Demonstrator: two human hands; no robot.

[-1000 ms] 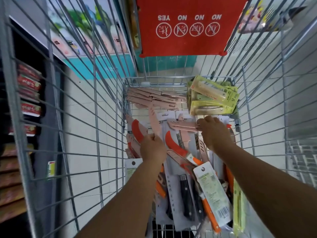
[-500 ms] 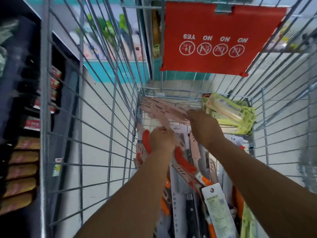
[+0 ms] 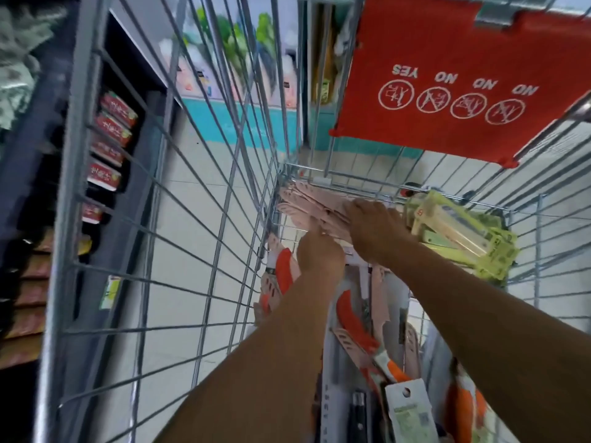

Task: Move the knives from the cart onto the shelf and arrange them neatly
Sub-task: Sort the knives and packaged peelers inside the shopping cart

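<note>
Right hand [image 3: 374, 231] on pink knives [image 3: 307, 203] inside wire cart [image 3: 224, 219].

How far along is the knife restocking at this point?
Early stage. Nothing visibly shelved: orange-handled knives and green boxed knives lie in the wire shopping cart. In hand: the right hand and left hand gather the pale pink knives. Shelving and arranging remain.
</note>
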